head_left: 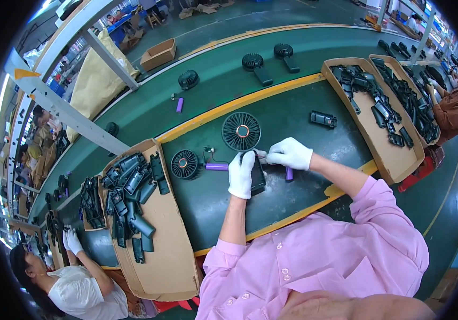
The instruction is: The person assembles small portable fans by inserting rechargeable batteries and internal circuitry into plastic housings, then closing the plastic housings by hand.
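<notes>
My left hand, in a white glove, is closed around the black handle of a handheld fan. The round fan head lies just beyond it, its black grille facing up with a copper-coloured ring in the middle. My right hand, also gloved, pinches with its fingertips beside the upper end of the handle; what they hold is too small to make out. Below those fingers a purple battery lies near the handle. To the left are a second fan head, a purple battery and a small green circuit board.
A cardboard tray of black casings stands at left, another tray at right. One loose casing lies between. Fans sit on the green conveyor beyond a yellow edge. Co-workers sit on both sides.
</notes>
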Action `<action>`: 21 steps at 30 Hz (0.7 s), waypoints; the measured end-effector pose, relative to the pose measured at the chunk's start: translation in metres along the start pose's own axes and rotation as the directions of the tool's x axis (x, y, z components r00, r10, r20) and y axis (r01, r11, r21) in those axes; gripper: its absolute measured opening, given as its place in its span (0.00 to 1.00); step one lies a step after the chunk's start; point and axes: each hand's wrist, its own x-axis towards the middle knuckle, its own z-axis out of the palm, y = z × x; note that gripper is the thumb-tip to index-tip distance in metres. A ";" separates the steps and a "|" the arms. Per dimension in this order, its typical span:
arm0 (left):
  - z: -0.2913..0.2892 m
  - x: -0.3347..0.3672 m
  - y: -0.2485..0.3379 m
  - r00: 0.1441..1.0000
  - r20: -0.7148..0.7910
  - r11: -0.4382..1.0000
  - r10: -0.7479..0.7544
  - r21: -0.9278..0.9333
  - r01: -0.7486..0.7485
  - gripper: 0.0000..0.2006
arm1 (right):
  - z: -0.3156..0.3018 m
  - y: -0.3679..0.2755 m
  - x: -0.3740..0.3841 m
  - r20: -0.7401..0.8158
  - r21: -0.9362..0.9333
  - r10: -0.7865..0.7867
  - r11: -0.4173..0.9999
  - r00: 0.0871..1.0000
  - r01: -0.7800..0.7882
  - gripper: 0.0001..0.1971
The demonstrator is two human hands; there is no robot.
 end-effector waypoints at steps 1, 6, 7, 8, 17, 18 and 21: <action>0.003 0.004 -0.003 0.999 -0.038 0.998 -0.028 -0.064 0.025 0.17 | 0.005 0.006 -0.002 -0.128 -0.210 -0.177 0.966 0.976 0.148 0.16; 0.004 0.013 -0.028 0.966 -0.258 0.980 0.033 -0.179 -0.081 0.14 | 0.025 -0.018 -0.005 -0.164 -0.579 -0.025 0.812 0.986 -0.076 0.11; 0.000 0.014 -0.031 0.964 -0.265 0.980 0.034 -0.180 -0.085 0.14 | 0.023 -0.023 -0.005 -0.157 -0.578 -0.028 0.813 0.987 -0.069 0.11; 0.000 0.014 -0.027 0.970 -0.243 0.959 0.027 -0.269 -0.094 0.14 | 0.021 -0.025 -0.006 -0.182 -0.445 -0.031 0.894 0.983 -0.054 0.11; -0.008 0.014 -0.009 0.988 -0.147 0.915 0.045 -0.391 -0.100 0.17 | 0.021 0.012 -0.017 0.286 0.932 0.018 0.229 0.958 -0.282 0.09; -0.010 0.015 -0.010 0.989 -0.140 0.921 0.036 -0.379 -0.088 0.17 | 0.021 0.014 -0.019 0.318 0.938 -0.007 0.146 0.948 -0.314 0.10; -0.012 0.018 -0.013 0.988 -0.154 0.939 -0.013 -0.341 -0.041 0.16 | 0.021 0.015 -0.021 0.371 0.892 0.114 0.231 0.921 -0.388 0.09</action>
